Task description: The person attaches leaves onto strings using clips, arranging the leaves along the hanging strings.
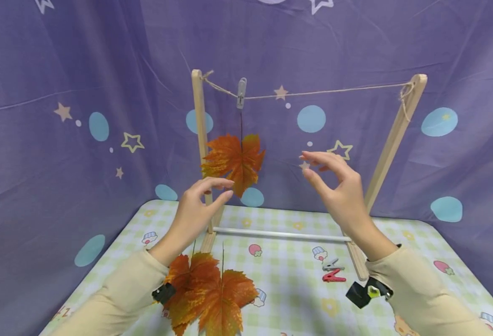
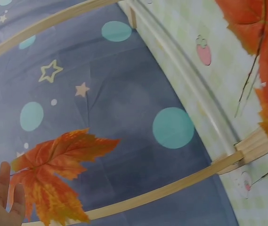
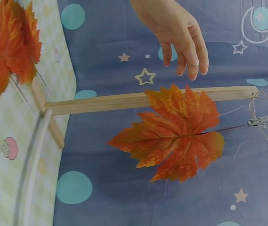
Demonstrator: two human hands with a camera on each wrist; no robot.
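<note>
An orange maple leaf [image 1: 235,161] hangs by its dark stem from a grey clothespin [image 1: 241,93] clipped on a twine line [image 1: 326,92]. Just below and left of the leaf, my left hand [image 1: 197,200] is raised with relaxed, slightly bent fingers, thumb and fingertips apart. It holds nothing; in the right wrist view the left hand [image 3: 181,42] appears beside the hanging leaf [image 3: 171,134]. My right hand [image 1: 343,191] is in the air right of the leaf, under the line, its thumb and fingers spread around a gap with nothing in it.
The line is tied between two wooden posts [image 1: 391,149], joined low down by a white rod [image 1: 281,234]. More maple leaves [image 1: 221,298] lie overlapping on the checked tablecloth near my left forearm. A grey clothespin [image 1: 332,265] and a red clothespin [image 1: 334,276] lie by the right foot.
</note>
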